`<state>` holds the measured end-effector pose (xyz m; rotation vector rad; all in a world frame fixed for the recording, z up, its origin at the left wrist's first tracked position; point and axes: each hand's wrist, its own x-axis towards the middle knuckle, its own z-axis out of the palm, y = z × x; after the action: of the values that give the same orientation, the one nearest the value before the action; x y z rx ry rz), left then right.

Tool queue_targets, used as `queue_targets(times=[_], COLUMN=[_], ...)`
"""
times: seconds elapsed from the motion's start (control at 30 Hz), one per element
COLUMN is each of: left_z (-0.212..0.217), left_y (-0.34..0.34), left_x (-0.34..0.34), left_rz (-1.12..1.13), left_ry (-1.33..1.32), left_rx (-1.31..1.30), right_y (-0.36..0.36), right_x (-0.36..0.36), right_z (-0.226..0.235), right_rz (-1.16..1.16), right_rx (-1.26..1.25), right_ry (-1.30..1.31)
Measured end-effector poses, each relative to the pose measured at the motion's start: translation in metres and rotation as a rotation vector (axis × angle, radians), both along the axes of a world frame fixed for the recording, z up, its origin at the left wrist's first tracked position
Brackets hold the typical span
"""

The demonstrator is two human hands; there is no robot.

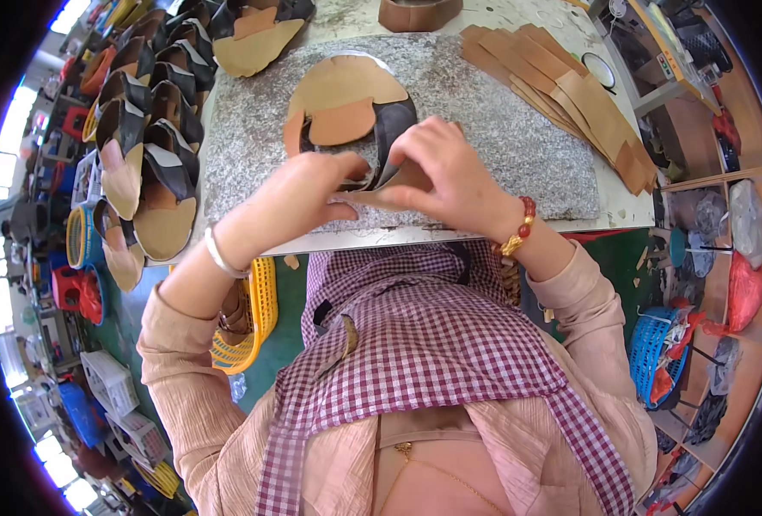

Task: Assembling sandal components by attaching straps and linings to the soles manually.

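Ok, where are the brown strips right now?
In the head view, the brown strips lie fanned out toward the right side of the table, partly on the gray mat, beyond and to the right of the right hand.

Head-worn wide fisheye, facing down, close above the worktable (518, 15)

Scanning right across the view now, and no lettering, no label, no number, no sign is readable anywhere!

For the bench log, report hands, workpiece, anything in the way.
Left hand and right hand at near edge of shoe upper. Upper lies on grey mat. Brown strips off right, clear of both hands.
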<state>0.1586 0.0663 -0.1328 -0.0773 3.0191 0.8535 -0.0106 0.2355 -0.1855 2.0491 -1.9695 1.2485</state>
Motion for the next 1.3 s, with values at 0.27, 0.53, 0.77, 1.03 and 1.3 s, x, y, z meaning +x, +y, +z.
queue_targets(times=[0.27, 0.53, 0.77, 1.03, 1.3], left_z=[-0.013, -0.019, -0.015, 0.001, -0.007], left_y=[0.004, -0.008, -0.009, 0.001, 0.000], left_x=[-0.006, 0.002, 0.014, 0.012, 0.010], left_rz=[-0.112, -0.182, -0.151, 0.051, 0.132], left_ry=[-0.010, 0.004, 0.023, -0.111, -0.039], left_rx=[-0.038, 0.014, 0.014, -0.020, 0.223], right_y=[0.024, -0.007, -0.019, -0.015, 0.000], right_x=[0.050, -0.008, -0.011, -0.007, 0.009], right_z=[-0.001, 0.008, 0.013, 0.009, 0.012], right_rz=[0.000, 0.196, 0.377, 0.321, 0.130], right_rx=[0.126, -0.027, 0.215, 0.185, 0.129], right_ry=[0.370, 0.370, 0.182, 0.100, 0.107])
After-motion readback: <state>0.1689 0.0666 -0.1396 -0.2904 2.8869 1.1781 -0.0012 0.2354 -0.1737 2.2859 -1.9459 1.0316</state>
